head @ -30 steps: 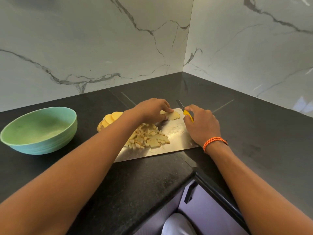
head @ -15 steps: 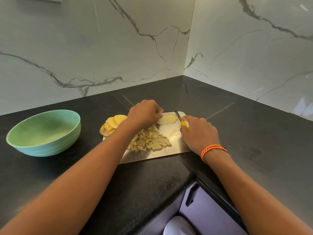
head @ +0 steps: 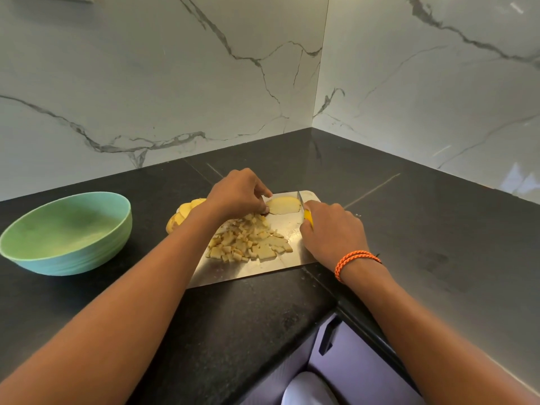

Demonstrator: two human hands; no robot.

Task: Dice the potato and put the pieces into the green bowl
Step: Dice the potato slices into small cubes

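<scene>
1. Black desk (head: 409,229) carries everything.
2. Green bowl (head: 65,232) sits at desk left, well apart from both hands.
3. Steel cutting board (head: 254,268) holds the diced pile (head: 248,242) beside the left wrist; uncut slices (head: 182,213) stack behind the left forearm.
4. Left hand (head: 236,194) pinches the potato slice (head: 283,206) at its left end.
5. Right hand (head: 333,229) grips the yellow-handled knife (head: 304,210), blade at the slice's right end.

black stone counter (head: 409,229) carries a green bowl (head: 67,258) and metal cutting board (head: 263,267).
</scene>
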